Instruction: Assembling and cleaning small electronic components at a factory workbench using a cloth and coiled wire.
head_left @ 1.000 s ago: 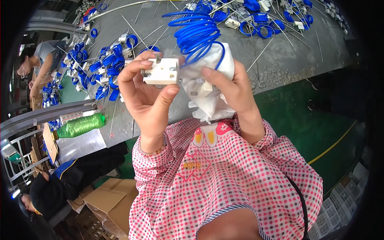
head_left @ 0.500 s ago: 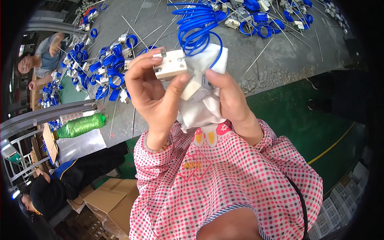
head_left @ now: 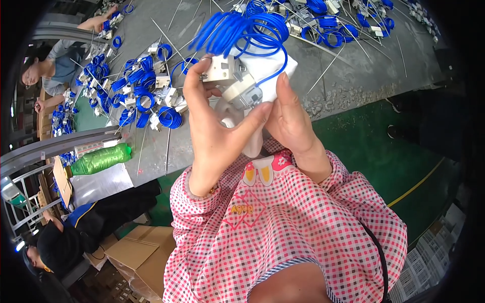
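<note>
Up in front of my chest I hold what looks like a capillary thermostat: a white block (head_left: 221, 69) joined to a second white part with a metal face (head_left: 248, 95). A coil of blue tube (head_left: 218, 34) hangs off its far side. My left hand (head_left: 214, 134) is closed on the block, fingers at its left edge and thumb stretched across below the metal face. My right hand (head_left: 295, 123) holds a white cloth (head_left: 278, 63) behind and beside the part, thumb up along the cloth; its other fingers are mostly hidden.
Similar blue-coiled pieces (head_left: 144, 76) with thin metal rods lie piled on the grey table (head_left: 353, 76) left and far. Small grey bits (head_left: 343, 98) line its near edge. A green bottle (head_left: 103, 159), cardboard box (head_left: 139, 252) and two people (head_left: 60, 65) are to the left.
The thermostat has turned in my hands, so its metal face now shows. My left hand has moved right, its thumb now near my right hand. The blue coil has swung left.
</note>
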Demonstrator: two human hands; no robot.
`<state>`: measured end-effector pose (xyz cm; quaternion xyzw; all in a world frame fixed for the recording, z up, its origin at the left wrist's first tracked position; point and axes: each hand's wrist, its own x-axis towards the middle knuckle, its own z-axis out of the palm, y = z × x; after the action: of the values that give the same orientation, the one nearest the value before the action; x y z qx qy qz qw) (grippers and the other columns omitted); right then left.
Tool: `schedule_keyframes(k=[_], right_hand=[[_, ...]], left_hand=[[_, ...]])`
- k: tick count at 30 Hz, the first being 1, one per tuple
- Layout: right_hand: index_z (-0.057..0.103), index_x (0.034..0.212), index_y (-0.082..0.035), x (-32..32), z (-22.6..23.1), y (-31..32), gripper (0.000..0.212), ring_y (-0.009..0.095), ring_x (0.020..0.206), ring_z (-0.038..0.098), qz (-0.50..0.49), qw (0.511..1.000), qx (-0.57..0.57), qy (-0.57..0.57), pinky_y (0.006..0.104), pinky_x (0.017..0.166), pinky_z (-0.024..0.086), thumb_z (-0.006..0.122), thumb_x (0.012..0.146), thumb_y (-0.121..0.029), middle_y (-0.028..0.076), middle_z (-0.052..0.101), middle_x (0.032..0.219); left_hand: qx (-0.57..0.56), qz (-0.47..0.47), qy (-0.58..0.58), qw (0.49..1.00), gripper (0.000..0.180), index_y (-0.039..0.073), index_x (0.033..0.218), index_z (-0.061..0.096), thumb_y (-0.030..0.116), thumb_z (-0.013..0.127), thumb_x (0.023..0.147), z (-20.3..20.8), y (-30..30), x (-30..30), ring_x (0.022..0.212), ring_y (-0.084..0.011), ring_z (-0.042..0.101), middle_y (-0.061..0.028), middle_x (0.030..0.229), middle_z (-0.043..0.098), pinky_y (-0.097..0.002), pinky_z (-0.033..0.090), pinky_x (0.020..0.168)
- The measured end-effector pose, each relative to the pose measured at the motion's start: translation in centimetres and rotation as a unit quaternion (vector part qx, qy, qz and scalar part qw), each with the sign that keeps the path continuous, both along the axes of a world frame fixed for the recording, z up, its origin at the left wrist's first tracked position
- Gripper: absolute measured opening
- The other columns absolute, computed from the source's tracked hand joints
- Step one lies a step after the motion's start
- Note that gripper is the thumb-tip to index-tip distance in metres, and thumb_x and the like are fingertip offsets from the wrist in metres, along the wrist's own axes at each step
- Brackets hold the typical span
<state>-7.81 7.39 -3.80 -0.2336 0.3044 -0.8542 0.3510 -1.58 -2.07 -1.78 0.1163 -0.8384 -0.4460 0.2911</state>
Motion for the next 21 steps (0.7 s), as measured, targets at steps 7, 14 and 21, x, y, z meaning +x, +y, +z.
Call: schedule_keyframes(k=[7,14,21], right_hand=[[0.032,0.12,-0.001,-0.5,-0.5,-0.1,0.041,0.01,0.099,0.042,-0.057,0.998,-0.006,0.022,0.0241,0.084,0.034,0.031,0.089,-0.029,0.006,0.043,0.111],[0.04,0.114,0.0,-0.5,0.3,0.2,0.033,0.013,0.099,0.045,-0.101,0.981,0.111,0.121,0.0245,0.085,0.035,0.037,0.086,-0.016,0.007,0.048,0.108],[0.055,0.094,0.002,-2.3,-1.6,1.2,0.031,0.013,0.068,0.057,-0.173,0.97,0.136,-0.106,0.0221,0.066,0.044,0.045,0.082,-0.024,0.006,0.059,0.075]], left_hand=[[0.222,-0.089,0.063,0.969,0.072,-0.002,0.118,0.021,0.004,0.066,0.062,0.6,-0.7,-0.4,0.093,-0.0172,0.045,-0.0139,0.107,0.043,-0.0273,0.036,0.08],[0.423,-0.133,0.114,0.889,0.06,-0.001,0.12,0.022,-0.002,0.055,0.069,0.9,-1.3,-0.4,0.102,-0.0193,0.043,-0.0144,0.11,0.043,-0.027,0.033,0.086],[0.489,-0.109,0.092,0.86,0.061,0.001,0.12,0.027,0.028,0.051,0.07,0.4,-1.5,-0.1,0.095,-0.0182,0.048,-0.0115,0.114,0.043,-0.0298,0.04,0.078]])
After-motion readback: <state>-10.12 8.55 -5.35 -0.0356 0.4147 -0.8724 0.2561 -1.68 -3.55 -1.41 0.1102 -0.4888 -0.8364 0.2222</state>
